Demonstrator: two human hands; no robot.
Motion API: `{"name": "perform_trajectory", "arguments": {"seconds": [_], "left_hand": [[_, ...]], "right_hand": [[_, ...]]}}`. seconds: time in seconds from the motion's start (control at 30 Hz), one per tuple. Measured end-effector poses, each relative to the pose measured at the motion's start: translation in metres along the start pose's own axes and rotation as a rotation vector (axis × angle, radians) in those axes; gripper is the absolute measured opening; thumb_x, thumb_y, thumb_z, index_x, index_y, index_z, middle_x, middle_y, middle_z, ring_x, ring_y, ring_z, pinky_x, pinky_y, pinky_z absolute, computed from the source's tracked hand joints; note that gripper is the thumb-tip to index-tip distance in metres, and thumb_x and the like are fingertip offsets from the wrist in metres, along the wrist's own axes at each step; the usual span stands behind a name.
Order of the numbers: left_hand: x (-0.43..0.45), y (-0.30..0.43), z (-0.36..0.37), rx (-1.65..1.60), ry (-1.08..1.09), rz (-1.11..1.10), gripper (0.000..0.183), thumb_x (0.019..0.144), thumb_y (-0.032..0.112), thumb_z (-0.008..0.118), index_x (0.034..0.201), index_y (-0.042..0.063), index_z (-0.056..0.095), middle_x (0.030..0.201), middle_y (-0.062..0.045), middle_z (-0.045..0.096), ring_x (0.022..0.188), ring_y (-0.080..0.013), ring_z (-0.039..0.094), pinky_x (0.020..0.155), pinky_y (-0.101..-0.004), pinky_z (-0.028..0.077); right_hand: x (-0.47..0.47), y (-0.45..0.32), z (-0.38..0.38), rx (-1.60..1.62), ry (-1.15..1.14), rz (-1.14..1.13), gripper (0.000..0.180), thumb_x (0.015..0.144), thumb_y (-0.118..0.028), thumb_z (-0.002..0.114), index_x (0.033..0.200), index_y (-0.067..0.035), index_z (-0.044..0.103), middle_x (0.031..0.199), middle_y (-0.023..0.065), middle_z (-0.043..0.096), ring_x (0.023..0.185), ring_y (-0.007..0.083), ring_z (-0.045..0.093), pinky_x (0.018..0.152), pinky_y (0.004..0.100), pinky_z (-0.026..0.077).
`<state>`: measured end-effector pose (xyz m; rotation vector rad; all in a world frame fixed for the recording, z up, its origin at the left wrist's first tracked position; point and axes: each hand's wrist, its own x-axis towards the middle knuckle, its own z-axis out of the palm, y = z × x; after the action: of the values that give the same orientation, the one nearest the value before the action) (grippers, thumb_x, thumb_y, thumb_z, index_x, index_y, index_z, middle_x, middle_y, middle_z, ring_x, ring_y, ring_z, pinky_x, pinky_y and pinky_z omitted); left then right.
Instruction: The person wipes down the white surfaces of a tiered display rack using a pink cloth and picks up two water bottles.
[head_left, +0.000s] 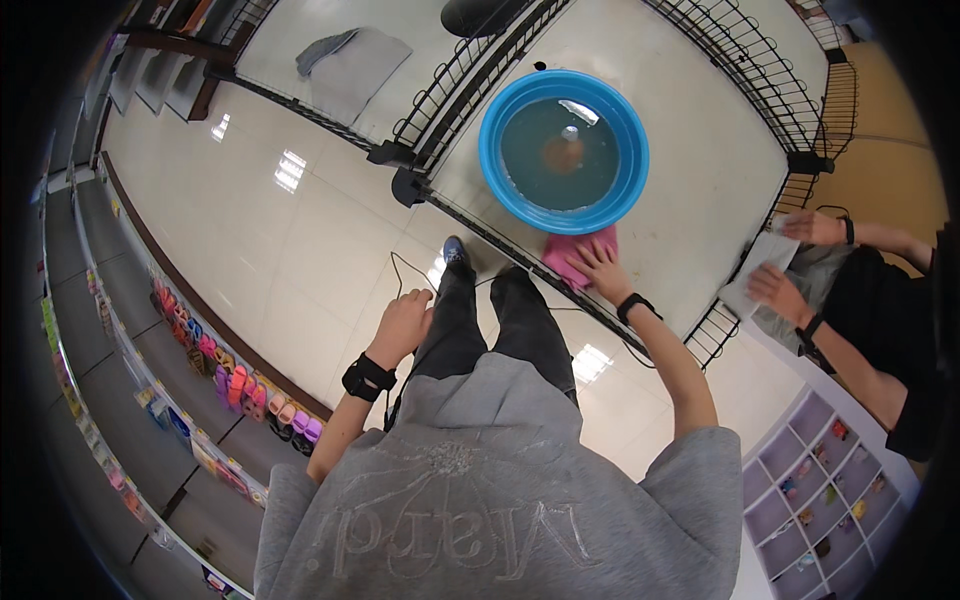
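My right hand (602, 270) lies with spread fingers on a pink cloth (559, 255), pressing it to a pale display surface (675, 217) near its front edge. Just beyond the cloth stands a blue plastic basin (491, 172) holding cloudy water (536, 176). Part of the cloth is hidden beneath my hand. My left hand (403, 322) hangs beside my left thigh, apart from the display, its fingers curled loosely. I see nothing held in it, though its palm side is hidden.
Black wire racks (739, 56) fence the display surface. A grey cloth (352, 71) lies on the neighbouring surface. At right, a person's hands (780, 292) rest on a whitish cloth (761, 266). Shelves with several slippers (236, 382) line the left; a compartment shelf (817, 487) stands lower right.
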<state>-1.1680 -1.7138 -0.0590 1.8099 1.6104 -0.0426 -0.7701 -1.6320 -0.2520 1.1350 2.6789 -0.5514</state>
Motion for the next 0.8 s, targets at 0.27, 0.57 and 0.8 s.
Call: {"name": "perform_trajectory", "arguments": {"seconds": [0.27,0.57,0.8], "left_hand": [[-0.007,-0.014,0.023,0.016,-0.038,-0.095,0.019,0.085,0.012,0.055,0.101,0.002,0.055,0.093,-0.018,0.062,0.085,-0.0360,0.060,0.074,-0.0444,0.049],[-0.012,-0.003,0.027,-0.014,-0.040,-0.143,0.020,0.086,0.016,0.055,0.100,0.003,0.056,0.094,-0.018,0.062,0.086,-0.0358,0.061,0.075,-0.0451,0.049],[-0.023,-0.034,0.012,-0.003,-0.022,-0.124,0.024,0.085,0.018,0.055,0.102,0.001,0.056,0.095,-0.020,0.063,0.086,-0.0371,0.061,0.076,-0.0455,0.049]], "right_hand": [[-0.135,0.036,-0.005,-0.079,-0.240,0.202,0.082,0.075,-0.014,0.066,0.145,-0.035,0.028,0.154,0.0017,0.018,0.136,0.0357,0.027,0.104,0.0522,0.033],[-0.169,0.046,0.031,0.242,-0.219,0.701,0.097,0.072,-0.026,0.076,0.148,-0.027,0.016,0.152,0.0194,0.011,0.129,0.0519,0.027,0.103,0.0531,0.034],[-0.109,0.043,-0.052,0.644,-0.540,0.615,0.048,0.083,-0.020,0.056,0.130,-0.011,0.049,0.122,0.0216,0.056,0.104,0.0319,0.058,0.087,0.0344,0.046]]}}
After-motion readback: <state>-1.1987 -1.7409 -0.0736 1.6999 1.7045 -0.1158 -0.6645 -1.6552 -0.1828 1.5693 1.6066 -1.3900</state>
